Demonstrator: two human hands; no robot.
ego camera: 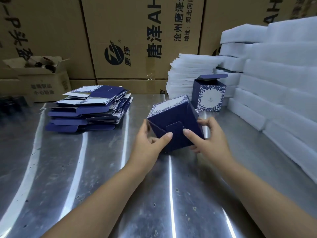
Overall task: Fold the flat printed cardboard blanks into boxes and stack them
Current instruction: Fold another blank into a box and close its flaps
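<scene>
I hold a half-folded navy box [173, 115] with a white floral side, tilted with its bottom flaps toward me. My left hand [151, 143] grips its lower left edge, thumb on a flap. My right hand [207, 138] grips the right side, thumb pressing near the rounded tuck tab. A pile of flat printed blanks [89, 109] lies on the metal table [85, 177] to the left. One finished box [208, 94] stands upright behind, its lid flap open.
Stacks of white foam pads [274, 83] fill the right side and back right. Large brown cartons [137, 40] form a wall at the back. A small open carton [41, 78] sits at the back left.
</scene>
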